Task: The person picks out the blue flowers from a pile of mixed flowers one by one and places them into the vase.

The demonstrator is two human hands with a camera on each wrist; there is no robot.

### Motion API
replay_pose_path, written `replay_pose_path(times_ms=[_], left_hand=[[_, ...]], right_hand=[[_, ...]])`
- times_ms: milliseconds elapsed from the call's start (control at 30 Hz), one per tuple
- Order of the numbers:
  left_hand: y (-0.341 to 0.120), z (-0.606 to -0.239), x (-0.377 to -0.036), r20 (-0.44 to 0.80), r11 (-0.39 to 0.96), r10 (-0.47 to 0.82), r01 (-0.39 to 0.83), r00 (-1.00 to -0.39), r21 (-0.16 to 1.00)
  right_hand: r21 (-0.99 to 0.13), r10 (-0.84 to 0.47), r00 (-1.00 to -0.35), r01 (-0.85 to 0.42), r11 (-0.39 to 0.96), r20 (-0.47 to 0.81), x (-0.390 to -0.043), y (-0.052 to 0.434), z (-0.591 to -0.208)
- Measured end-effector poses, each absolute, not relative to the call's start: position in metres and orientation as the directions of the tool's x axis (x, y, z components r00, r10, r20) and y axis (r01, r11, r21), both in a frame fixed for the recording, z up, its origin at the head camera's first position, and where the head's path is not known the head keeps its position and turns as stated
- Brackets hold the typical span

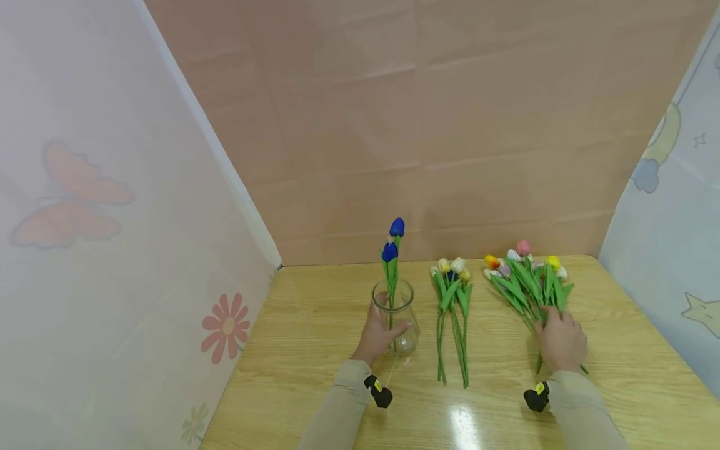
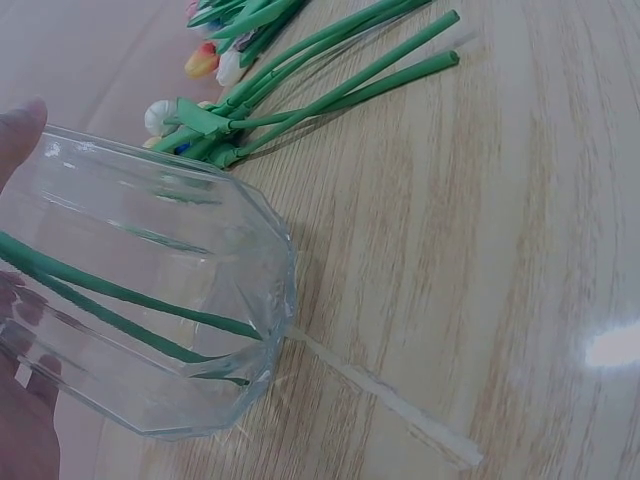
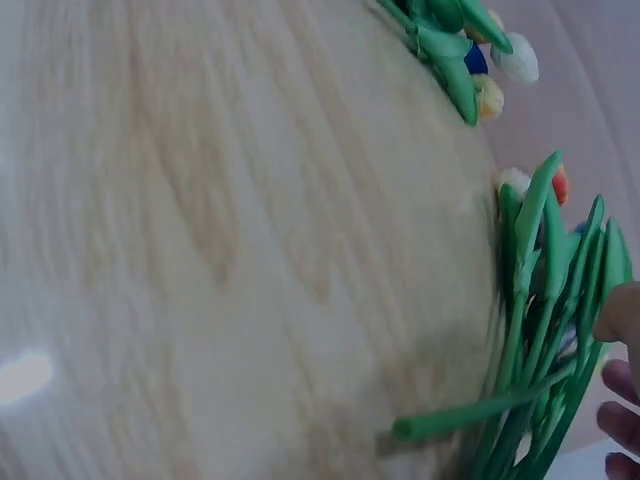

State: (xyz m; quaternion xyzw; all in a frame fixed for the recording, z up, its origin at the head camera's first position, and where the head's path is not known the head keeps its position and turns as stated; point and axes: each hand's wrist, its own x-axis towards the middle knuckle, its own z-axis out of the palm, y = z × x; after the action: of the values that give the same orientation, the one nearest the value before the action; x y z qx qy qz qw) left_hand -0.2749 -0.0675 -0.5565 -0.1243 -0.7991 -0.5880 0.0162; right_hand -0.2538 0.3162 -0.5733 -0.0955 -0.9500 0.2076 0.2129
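My left hand grips a clear glass vase around its side, thumb across the front. Two blue tulips stand in the vase, and their green stems show through the glass in the left wrist view. At the right, my right hand reaches over the stems of a mixed bunch of tulips, in pink, yellow, white and orange. In the right wrist view, a gap shows between the thumb and the fingertips, close beside the green stems.
Between the hands lies a smaller group of cream and yellow tulips, with a dark blue one among them. The wooden table meets a brown backdrop behind. Printed curtains flank it. A clear strip lies by the vase base.
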Motion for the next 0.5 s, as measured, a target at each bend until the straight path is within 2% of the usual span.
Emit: replay_pose_path(times_ms=[133, 333, 500], left_hand=[[-0.068, -0.549, -0.271, 0.167, 0.272, 0.186, 0.214, -0.968, 0.938], [-0.069, -0.559, -0.278, 0.150, 0.298, 0.175, 0.198, -0.973, 0.934], [-0.068, -0.559, -0.277, 0.156, 0.285, 0.181, 0.203, -0.971, 0.937]], right_hand=[[-0.429, 0.254, -0.838, 0.027, 0.903, 0.483, -0.260, 0.296, -0.561], [-0.342, 0.107, -0.746, -0.168, 0.925, 0.657, -0.270, 0.246, -0.547], [-0.277, -0.053, -0.763, -0.298, 0.913, 0.644, -0.275, 0.206, -0.547]])
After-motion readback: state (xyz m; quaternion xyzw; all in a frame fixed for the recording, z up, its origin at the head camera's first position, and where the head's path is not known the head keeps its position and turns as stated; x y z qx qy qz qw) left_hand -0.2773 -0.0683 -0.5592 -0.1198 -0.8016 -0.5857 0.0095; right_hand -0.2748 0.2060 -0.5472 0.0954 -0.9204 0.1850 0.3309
